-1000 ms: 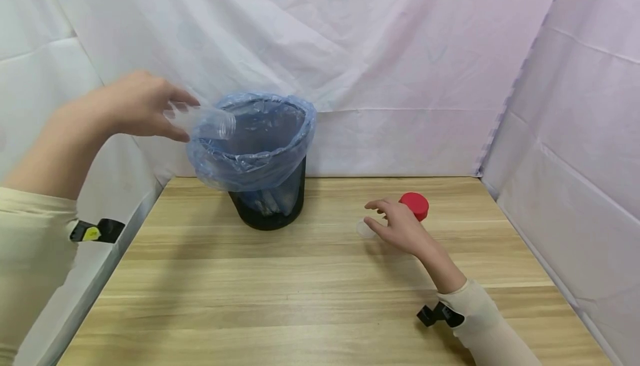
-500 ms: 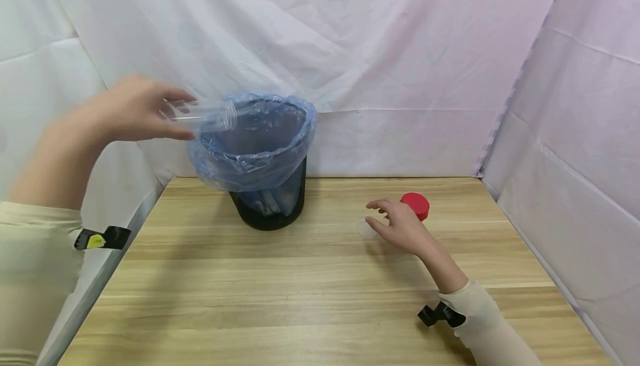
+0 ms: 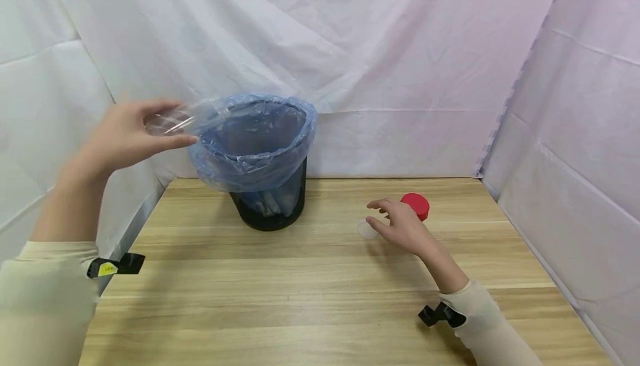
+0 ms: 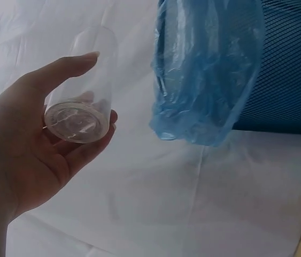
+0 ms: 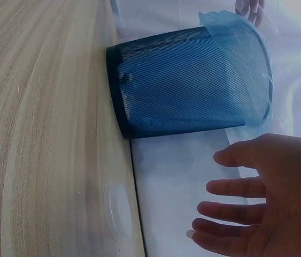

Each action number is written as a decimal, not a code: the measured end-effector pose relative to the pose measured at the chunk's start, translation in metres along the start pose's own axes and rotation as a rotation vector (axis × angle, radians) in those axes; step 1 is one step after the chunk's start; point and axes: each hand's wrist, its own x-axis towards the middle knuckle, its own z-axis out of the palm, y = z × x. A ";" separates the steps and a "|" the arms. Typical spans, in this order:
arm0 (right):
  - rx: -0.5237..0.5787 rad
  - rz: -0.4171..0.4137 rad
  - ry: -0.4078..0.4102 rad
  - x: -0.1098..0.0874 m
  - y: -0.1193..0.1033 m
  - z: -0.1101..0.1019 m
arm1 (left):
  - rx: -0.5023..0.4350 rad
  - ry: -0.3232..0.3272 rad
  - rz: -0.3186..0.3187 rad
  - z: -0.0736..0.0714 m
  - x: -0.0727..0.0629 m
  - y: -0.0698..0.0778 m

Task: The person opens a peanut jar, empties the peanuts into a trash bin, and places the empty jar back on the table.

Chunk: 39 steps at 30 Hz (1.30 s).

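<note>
My left hand (image 3: 131, 133) holds a clear plastic jar (image 4: 89, 91) between thumb and fingers, with the jar's round base towards the left wrist camera. In the head view the jar's far end tilts upward at the left rim of a bin (image 3: 272, 219) lined with a blue bag (image 3: 245, 174). Over the table, my right hand (image 3: 400, 227) hovers with loosely bent fingers and nothing in its grasp. A translucent white disc (image 3: 367, 229) lies just left of that hand. Partly hidden behind the hand is a red screw lid (image 3: 416, 205).
The bin's mesh side (image 5: 177, 80) shows in the right wrist view. It stands towards the back left of the wooden table (image 3: 300, 299). White cloth (image 3: 380, 49) hangs behind and along both sides.
My left forearm has swung right and its wrist has dropped. The jar has gone from roughly level to tilted, far end up. My right hand, disc and lid stay put.
</note>
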 end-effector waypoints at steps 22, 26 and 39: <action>0.000 0.009 -0.011 -0.001 0.000 -0.001 | -0.911 0.304 0.199 0.056 -0.071 -0.030; 0.002 0.013 -0.012 0.000 0.000 -0.001 | -0.955 0.316 0.190 0.066 -0.083 -0.039; 0.003 0.017 -0.012 -0.001 0.001 -0.002 | -1.005 0.397 0.135 0.101 -0.106 -0.064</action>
